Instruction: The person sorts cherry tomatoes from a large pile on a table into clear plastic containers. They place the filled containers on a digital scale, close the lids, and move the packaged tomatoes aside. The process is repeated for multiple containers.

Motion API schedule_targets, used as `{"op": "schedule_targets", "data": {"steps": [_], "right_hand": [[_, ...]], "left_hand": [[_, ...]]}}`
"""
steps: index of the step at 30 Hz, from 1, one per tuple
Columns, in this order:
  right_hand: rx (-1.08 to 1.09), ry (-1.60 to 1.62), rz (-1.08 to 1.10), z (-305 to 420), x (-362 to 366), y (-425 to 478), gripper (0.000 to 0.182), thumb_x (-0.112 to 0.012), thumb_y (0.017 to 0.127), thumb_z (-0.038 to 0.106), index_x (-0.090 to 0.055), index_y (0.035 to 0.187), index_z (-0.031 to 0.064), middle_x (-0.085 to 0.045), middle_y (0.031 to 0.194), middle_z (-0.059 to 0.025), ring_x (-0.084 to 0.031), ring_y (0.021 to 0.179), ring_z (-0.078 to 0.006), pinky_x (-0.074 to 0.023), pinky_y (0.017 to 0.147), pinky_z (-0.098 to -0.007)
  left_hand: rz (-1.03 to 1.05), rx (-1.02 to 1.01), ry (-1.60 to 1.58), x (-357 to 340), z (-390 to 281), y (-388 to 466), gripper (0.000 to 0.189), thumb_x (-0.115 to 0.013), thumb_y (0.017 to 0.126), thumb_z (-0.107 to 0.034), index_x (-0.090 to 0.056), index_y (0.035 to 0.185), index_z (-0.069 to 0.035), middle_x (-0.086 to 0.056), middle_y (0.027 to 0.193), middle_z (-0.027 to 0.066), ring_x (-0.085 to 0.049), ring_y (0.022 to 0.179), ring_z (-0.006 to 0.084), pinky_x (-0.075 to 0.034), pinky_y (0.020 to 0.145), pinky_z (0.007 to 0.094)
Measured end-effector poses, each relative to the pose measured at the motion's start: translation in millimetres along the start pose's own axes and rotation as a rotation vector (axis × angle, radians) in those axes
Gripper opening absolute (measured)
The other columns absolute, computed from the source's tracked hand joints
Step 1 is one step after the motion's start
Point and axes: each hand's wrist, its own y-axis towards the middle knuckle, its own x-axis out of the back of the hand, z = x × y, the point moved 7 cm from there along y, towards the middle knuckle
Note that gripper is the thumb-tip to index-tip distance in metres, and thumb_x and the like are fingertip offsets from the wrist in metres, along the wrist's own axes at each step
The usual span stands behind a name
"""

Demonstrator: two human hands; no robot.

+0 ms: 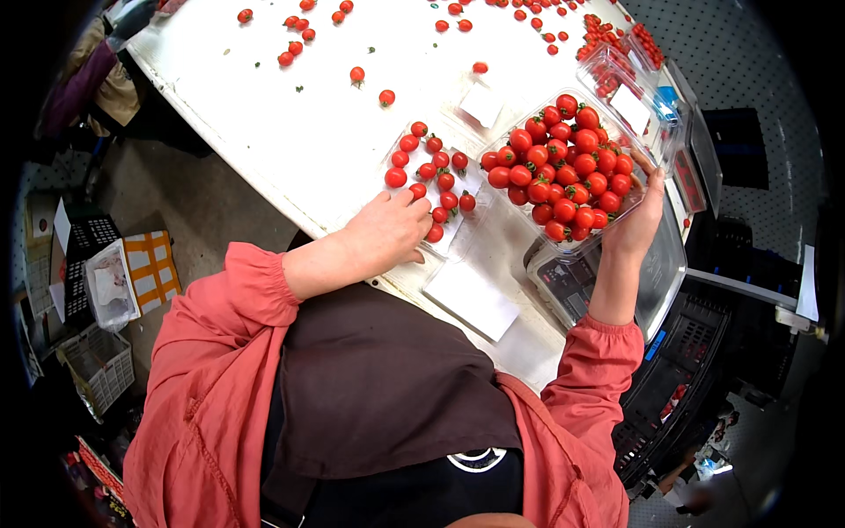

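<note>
My right hand [639, 221] holds a clear plastic punnet [581, 247] by its right side. The punnet is heaped with red cherry tomatoes [566, 175], several with green calyxes, and hangs over part of a digital scale [569, 285]. To its left, a second clear plastic punnet [476, 221] lies on the table with a white pad in its bottom and a loose layer of cherry tomatoes [427, 171]. My left hand [389, 228] is palm down at this punnet's near left edge, its fingers bent among the tomatoes. Whether they grip one is hidden.
More tomatoes [357, 74] lie scattered over the white table [264, 105]. A stack of white pads [472, 300] is at the near edge. Another pad [482, 104] lies beyond the punnets. Filled punnets [610, 72] stand at the far right. Crates [680, 369] stand right of the table.
</note>
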Motion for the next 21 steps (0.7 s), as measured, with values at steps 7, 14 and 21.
{"op": "schedule_targets", "data": {"steps": [7,14,21], "right_hand": [[0.045,-0.036,-0.003,15,-6,-4,0.050,-0.036,0.105,0.039,-0.058,0.121,-0.0032,-0.067,0.103,-0.0169,-0.068,0.094,-0.0202,-0.0571,0.082,-0.0326],[0.240,-0.124,-0.019,40,-36,-22,0.044,-0.036,0.106,0.030,-0.059,0.118,-0.0055,-0.068,0.105,-0.0168,-0.068,0.093,-0.0210,-0.0562,0.083,-0.0316],[0.255,-0.175,-0.051,38,-40,-20,0.042,-0.039,0.106,0.030,-0.062,0.114,-0.0035,-0.067,0.100,-0.0126,-0.066,0.090,-0.0165,-0.0549,0.075,-0.0276]], "left_hand": [[-0.431,0.010,-0.193,48,7,-14,0.044,-0.078,0.078,-0.026,-0.063,0.114,-0.007,-0.058,0.117,0.0082,-0.055,0.113,0.0263,-0.043,0.094,0.0401],[-0.589,0.202,-0.237,38,34,-18,0.081,-0.082,0.076,-0.026,-0.041,0.144,-0.004,-0.041,0.147,0.0149,-0.039,0.136,0.0362,-0.036,0.108,0.0460],[-0.562,0.169,-0.238,35,37,-19,0.098,-0.084,0.070,-0.038,-0.035,0.148,-0.005,-0.041,0.148,0.0151,-0.037,0.138,0.0372,-0.034,0.109,0.0471]]}}
